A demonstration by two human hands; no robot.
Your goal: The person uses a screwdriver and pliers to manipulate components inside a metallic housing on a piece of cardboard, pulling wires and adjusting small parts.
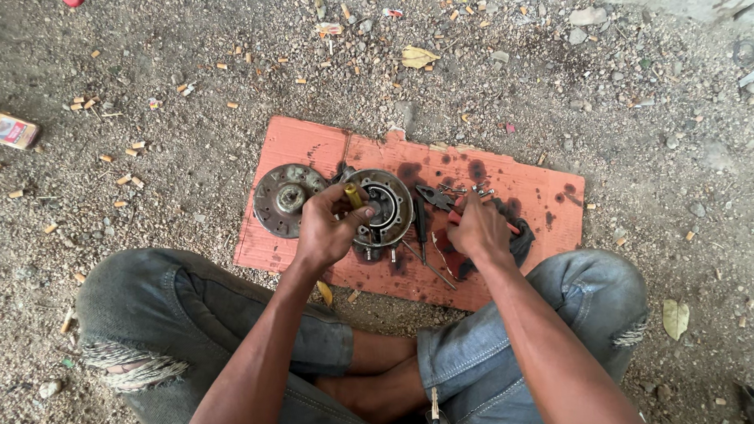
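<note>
As you look down from the head view, start at the far left, where a small flat carton lies on the gravel ground among scattered stubs. Moving right, an orange cardboard sheet, blotched with dark oil, carries the parts. On its left end lies a round metal disc, flat and untouched. Just beside it sits a round metal housing, and your left hand rests on the housing's near-left edge. That hand's grip is closed around a short yellow-brass cylinder, pinched between thumb and fingertips, its long axis running roughly away from you and tilted a little to the left. The cylinder hangs directly over the housing's left side, so your left hand is clearly the nearer one to the housing.

Further right, dark pliers and a few small bolts lie on the cardboard. Your right hand sits just right of the housing, apart from it, its grip curled shut on a red-handled tool above a dark rag. 2 thin rods lie between your hands.
</note>
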